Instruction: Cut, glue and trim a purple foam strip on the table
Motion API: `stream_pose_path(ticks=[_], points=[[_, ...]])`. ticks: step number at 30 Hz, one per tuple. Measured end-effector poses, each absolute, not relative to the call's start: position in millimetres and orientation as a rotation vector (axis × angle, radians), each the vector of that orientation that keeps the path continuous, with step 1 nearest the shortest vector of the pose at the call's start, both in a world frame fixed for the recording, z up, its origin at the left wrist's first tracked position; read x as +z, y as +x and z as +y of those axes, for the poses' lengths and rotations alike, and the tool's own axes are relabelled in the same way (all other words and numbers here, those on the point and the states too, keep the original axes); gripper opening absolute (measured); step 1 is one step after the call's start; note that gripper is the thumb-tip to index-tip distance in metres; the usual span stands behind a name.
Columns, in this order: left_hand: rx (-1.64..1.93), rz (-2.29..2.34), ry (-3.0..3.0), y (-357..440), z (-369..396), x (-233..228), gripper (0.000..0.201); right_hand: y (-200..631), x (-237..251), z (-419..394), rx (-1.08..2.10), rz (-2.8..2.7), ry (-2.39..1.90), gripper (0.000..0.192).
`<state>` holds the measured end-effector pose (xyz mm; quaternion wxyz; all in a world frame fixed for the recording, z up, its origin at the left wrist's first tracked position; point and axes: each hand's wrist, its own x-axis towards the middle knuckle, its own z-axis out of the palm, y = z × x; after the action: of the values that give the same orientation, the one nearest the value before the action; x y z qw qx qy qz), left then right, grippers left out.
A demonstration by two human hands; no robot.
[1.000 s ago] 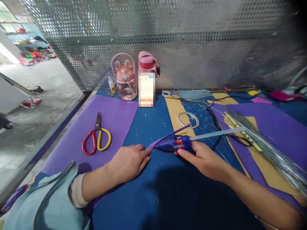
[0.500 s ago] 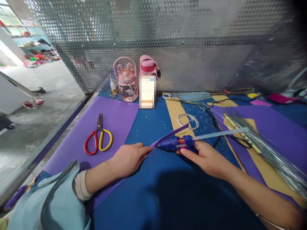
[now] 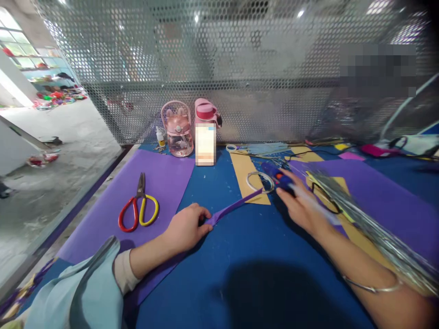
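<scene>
My left hand (image 3: 188,227) pinches the near end of a narrow purple paper strip (image 3: 236,205) on the blue tabletop. The strip runs up and to the right, past the edge of a tan paper piece. My right hand (image 3: 298,205) is closed around a blue hot glue gun (image 3: 276,173), blurred by motion, with a pale glue stick (image 3: 320,205) jutting from its back. The gun's nozzle is apart from the strip and points up and left. Just left of the gun lies a white ring-shaped coil (image 3: 252,182). Red-and-yellow-handled scissors (image 3: 140,203) rest left of my left hand.
A purple sheet (image 3: 164,183) covers the table's left side, another purple sheet (image 3: 387,196) the right. Silvery wire-like stems (image 3: 380,233) lie at right. At the back stand a pink bottle (image 3: 178,137), a phone (image 3: 206,144) and a small glue bottle (image 3: 160,137) before a perforated metal panel (image 3: 171,55).
My right hand has lifted the glue gun off the strip and carried it up and to the right. My left hand stays on the strip, its fingers now more curled. The view has tilted up slightly.
</scene>
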<state>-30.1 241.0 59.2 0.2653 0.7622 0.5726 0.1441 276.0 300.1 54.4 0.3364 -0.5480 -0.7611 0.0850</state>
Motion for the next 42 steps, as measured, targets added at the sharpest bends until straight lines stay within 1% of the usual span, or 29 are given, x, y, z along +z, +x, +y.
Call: stream_pose_path(ticks=[2,4,7,9,11,12,13,15,16,18,22,25,28,37,42], points=[[0.446,1.503,1.980,-31.1,243.7,59.0,0.012,275.2,44.1,308.1,0.147,-2.049,-1.435,0.044],[0.514,1.412,1.807,-33.1,245.3,60.0,0.009,276.5,36.3,313.1,0.030,-2.196,-1.480,0.044],[0.635,1.273,1.403,-36.0,246.9,66.2,0.021,275.0,38.6,312.2,-0.132,-2.294,-1.553,0.043],[0.749,1.186,1.173,-35.6,248.1,74.5,0.031,264.4,53.4,304.1,-0.234,-2.222,-1.543,0.045],[0.901,1.077,1.011,-31.8,249.0,85.2,0.038,243.2,77.0,289.2,-0.276,-2.152,-1.460,0.039],[0.979,1.020,0.953,-28.7,248.8,90.6,0.041,229.4,90.1,280.0,-0.202,-2.158,-1.374,0.032],[1.046,0.970,0.909,-24.8,248.2,95.6,0.041,214.5,102.8,270.5,-0.060,-2.213,-1.309,0.027],[1.125,0.881,0.852,-16.5,245.0,102.8,0.041,185.3,122.9,253.6,0.232,-2.325,-1.234,0.026],[1.146,0.843,0.838,-12.8,242.5,104.6,0.040,172.9,129.0,247.5,0.305,-2.358,-1.211,0.027],[1.169,0.779,0.814,-8.0,237.1,104.5,0.040,155.4,132.5,240.7,0.337,-2.365,-1.159,0.029],[1.160,0.748,0.854,-10.0,230.3,94.4,0.040,147.5,118.7,238.4,0.307,-2.399,-0.961,0.037],[1.112,0.789,1.001,-14.5,230.1,85.8,0.037,150.2,109.8,235.7,0.359,-2.422,-0.867,0.033],[1.111,0.822,1.081,-15.6,230.2,81.5,0.036,150.1,107.3,233.3,0.383,-2.427,-0.858,0.033],[1.121,0.921,1.068,-21.4,231.4,86.6,0.042,150.4,107.8,231.9,0.382,-2.440,-0.898,0.038],[1.121,0.899,1.122,-23.2,231.3,85.6,0.036,148.1,108.6,227.7,0.415,-2.416,-0.925,0.030]])
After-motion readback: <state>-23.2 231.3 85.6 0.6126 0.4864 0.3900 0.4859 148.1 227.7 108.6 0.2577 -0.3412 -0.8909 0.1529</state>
